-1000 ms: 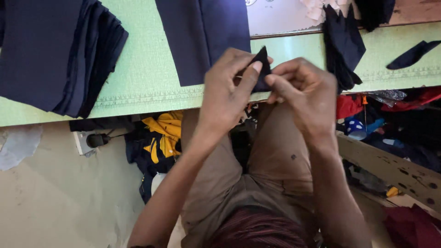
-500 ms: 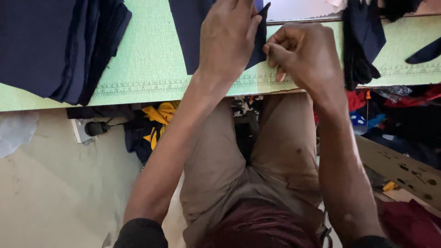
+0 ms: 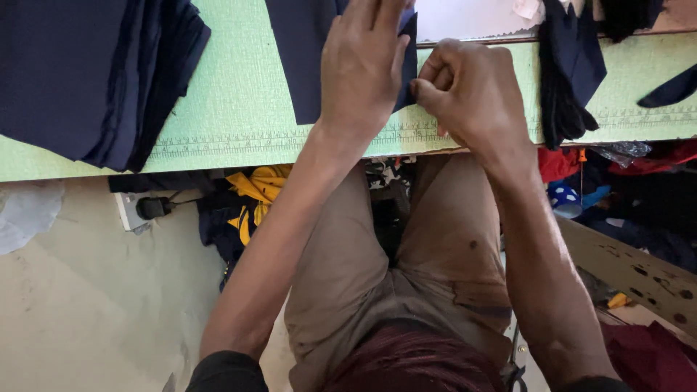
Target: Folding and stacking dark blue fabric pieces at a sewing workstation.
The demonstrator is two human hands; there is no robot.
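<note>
The left hand (image 3: 363, 65) lies flat, fingers together, pressing down on a navy fabric panel (image 3: 305, 58) that rests on the pale green bench (image 3: 239, 94), near the middle of its front edge; its grip is not closed on anything, only bearing down. The right hand (image 3: 472, 91) sits just beside it, curled into a tight grip that pinches the panel's right-hand corner between thumb and fingers, right where the two hands meet. As I judge it, the chief risk is slip: the pinched corner is small, and if the flat hand eases off, the cloth could creep or skew under the pull and any fold or alignment would be lost. The hands work close to the bench's front edge, where a ruler scale is printed, so a loose corner could also drag over the edge and drop towards the lap and the clutter of yellow cloth (image 3: 261, 185) below. Room to move is tighter on the right, where a dark bundle of fabric pieces (image 3: 570, 72) hangs over the front edge near the right hand; a wide sweep that way could catch it. On the left, a stack of navy panels (image 3: 94, 72) lies towards the bench's left end, well apart, with bare green surface between it and the panel in hand, so that side is the freer one. Behind the hands a white sheet (image 3: 465, 18) lies towards the far edge.
</note>
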